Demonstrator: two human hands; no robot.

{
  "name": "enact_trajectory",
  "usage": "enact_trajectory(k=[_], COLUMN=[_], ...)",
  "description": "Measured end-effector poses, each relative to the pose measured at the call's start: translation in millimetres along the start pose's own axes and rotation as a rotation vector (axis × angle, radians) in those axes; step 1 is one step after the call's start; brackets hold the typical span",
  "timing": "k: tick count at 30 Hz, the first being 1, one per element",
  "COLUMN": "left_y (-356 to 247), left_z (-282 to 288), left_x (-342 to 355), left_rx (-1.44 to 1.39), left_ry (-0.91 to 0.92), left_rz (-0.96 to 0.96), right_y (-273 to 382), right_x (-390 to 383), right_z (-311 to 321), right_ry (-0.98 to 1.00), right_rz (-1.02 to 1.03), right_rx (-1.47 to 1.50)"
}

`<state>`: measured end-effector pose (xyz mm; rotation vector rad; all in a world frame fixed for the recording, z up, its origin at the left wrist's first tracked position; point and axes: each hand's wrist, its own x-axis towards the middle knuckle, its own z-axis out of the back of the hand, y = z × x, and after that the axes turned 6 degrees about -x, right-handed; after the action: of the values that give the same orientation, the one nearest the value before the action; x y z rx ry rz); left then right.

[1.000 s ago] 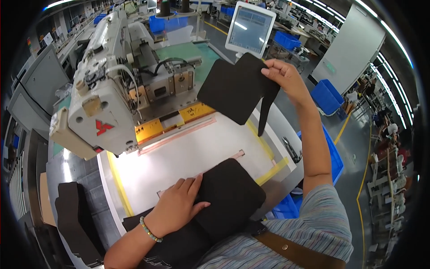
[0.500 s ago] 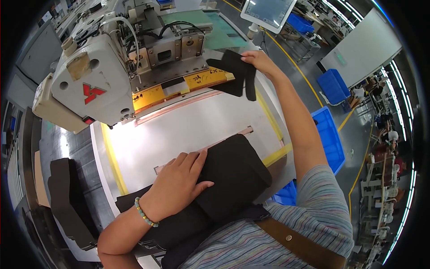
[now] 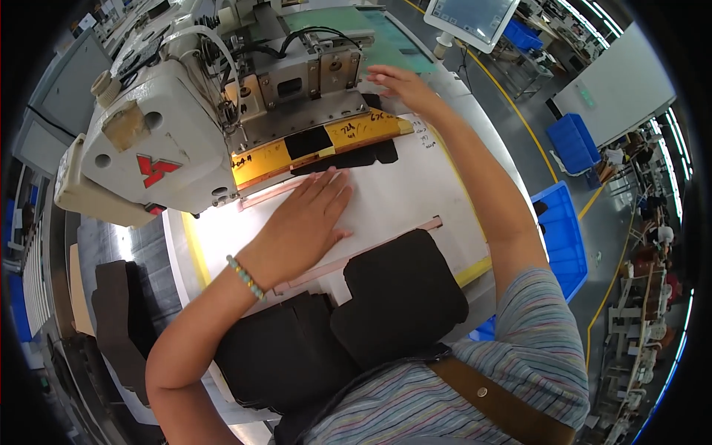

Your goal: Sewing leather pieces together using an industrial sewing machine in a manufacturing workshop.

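Note:
My left hand (image 3: 304, 219) lies flat on the white sheet (image 3: 386, 196), fingers stretched toward the sewing machine (image 3: 152, 141). Its fingertips are by the edge of a black fabric piece (image 3: 360, 157), which shows from beneath the yellow-orange clamp plate (image 3: 348, 132). Beyond the plate's right end, my right hand (image 3: 404, 85) is raised with its fingers extended and nothing visible in it. Close to my body rest a black panel with rounded corners (image 3: 404, 293) and a stack of black pieces (image 3: 274, 348).
Another black stack (image 3: 119, 319) stands on the left side of the table. A screen (image 3: 471, 18) rises at the back right. Blue bins (image 3: 564, 237) are beyond my right arm. Yellow tape (image 3: 196, 252) borders the white sheet.
My right hand has let go of the black fabric, part of which now lies under the clamp plate. My left hand has moved from the black panel forward onto the white sheet.

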<state>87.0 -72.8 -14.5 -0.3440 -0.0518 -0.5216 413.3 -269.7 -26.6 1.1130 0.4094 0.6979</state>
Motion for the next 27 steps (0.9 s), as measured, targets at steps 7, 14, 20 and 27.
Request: enact_trajectory(k=[7,14,20,27], left_y=[26,11,9,12], left_z=[-12,-7,-8,-13], left_x=[0,-28,-39,-42], left_rx=[0.069,0.136,0.156,0.156], left_ry=[-0.01,0.047,0.032,-0.064], left_rz=[0.12,0.326,0.371,0.319], right_y=[13,35,57,50], right_x=[-108,-151,-152,-144], right_z=[41,33,-35,-82], right_ry=[-0.133,0.014,0.355,0.335], right_rz=[-0.062,-0.037,0.27,0.426], right_rx=[-0.29,-0.215,-0.492,-0.703])
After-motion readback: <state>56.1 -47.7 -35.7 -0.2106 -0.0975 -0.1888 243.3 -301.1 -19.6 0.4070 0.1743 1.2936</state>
